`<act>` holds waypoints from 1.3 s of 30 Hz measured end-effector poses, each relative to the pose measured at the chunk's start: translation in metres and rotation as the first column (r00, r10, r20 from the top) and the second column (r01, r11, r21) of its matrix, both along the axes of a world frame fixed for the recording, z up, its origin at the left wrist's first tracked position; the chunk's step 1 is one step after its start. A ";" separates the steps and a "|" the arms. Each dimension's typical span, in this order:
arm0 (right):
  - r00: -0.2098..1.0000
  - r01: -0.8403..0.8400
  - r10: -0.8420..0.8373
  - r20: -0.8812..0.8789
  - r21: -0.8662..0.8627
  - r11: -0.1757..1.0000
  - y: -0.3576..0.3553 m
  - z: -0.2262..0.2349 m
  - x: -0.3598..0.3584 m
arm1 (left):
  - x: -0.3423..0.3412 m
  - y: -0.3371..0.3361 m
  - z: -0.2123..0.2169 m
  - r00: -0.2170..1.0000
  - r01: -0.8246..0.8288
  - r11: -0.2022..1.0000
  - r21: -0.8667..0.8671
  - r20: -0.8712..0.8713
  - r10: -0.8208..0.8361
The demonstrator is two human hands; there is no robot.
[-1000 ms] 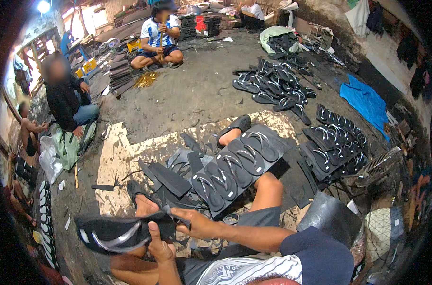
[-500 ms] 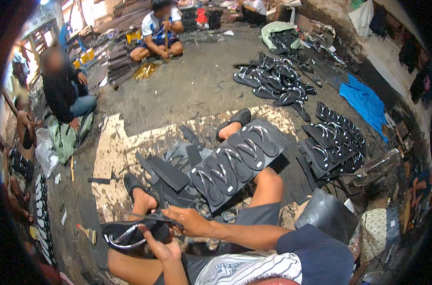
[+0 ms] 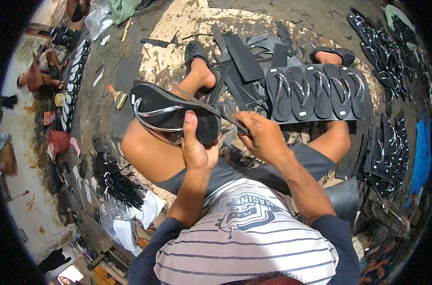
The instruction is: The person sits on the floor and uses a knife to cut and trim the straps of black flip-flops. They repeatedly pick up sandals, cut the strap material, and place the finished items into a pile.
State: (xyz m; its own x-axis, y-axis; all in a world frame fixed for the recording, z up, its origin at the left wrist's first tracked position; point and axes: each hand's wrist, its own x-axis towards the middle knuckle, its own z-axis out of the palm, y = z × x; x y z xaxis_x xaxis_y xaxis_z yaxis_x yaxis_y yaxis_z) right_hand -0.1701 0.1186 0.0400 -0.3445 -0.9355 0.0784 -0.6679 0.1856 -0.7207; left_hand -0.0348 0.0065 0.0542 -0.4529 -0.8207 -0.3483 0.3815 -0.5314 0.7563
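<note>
Head view: silver-strapped sandal (image 3: 166, 118)
Left hand (image 3: 200, 154): grip clamped on sandal
Right hand (image 3: 264, 135): grip clamped on dark strip (image 3: 231, 119)
Nearby: five sandals (image 3: 319, 105) on sheet (image 3: 367, 92)

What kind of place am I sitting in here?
It looks like a small sandal-making workshop: five black flip-flops lie in a row, scraps of black sheet material are strewn nearby, and your left hand holds another black sandal.

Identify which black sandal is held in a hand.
The black sandal in the left hand, thumb pressed on its heel end; the row of sandals lies on a dark sheet, touched by neither hand.
</note>
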 end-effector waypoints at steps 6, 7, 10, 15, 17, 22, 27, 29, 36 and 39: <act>0.985 -0.159 0.157 0.066 0.023 0.987 -0.028 0.020 -0.011 | 0.003 -0.003 -0.009 0.999 -0.030 0.994 -0.100 -0.015 0.029; 0.982 -0.169 0.168 0.086 0.000 0.986 -0.033 0.019 -0.010 | 0.009 -0.006 -0.013 0.998 0.026 0.996 -0.081 -0.061 -0.031; 0.975 -0.187 0.190 0.111 -0.041 0.982 -0.048 0.018 -0.012 | 0.010 0.012 -0.031 0.998 0.057 0.994 -0.089 0.007 -0.057; 0.930 -0.265 0.285 0.232 -0.113 0.958 -0.035 0.005 -0.026 | 0.036 0.012 -0.036 0.988 0.147 0.989 0.013 -0.045 -0.147; 0.944 -0.301 0.303 0.129 -0.036 0.953 -0.022 0.006 -0.021 | 0.038 0.013 -0.040 0.992 0.118 0.993 0.020 -0.040 -0.117; 0.987 -0.160 0.160 -0.003 0.011 0.987 -0.066 -0.010 0.006 | 0.030 0.013 -0.021 0.994 0.098 0.995 0.004 -0.042 -0.098; 0.976 -0.066 0.134 0.172 -0.352 0.934 -0.163 -0.015 0.001 | 0.057 0.017 -0.063 0.982 0.167 0.985 -0.053 0.103 -0.161; 0.965 -0.010 0.159 0.208 -0.576 0.817 -0.206 -0.054 -0.059 | 0.036 0.031 -0.046 0.939 0.317 0.915 -0.251 0.221 -0.265; 0.680 0.050 0.065 0.731 -0.134 0.990 -0.094 0.044 -0.029 | 0.033 0.016 -0.022 0.869 0.462 0.852 -0.246 0.318 -0.379; 0.720 0.146 -0.026 0.694 -0.114 0.983 -0.051 0.035 -0.029 | 0.037 -0.018 -0.018 0.907 0.397 0.843 -0.363 0.012 -0.422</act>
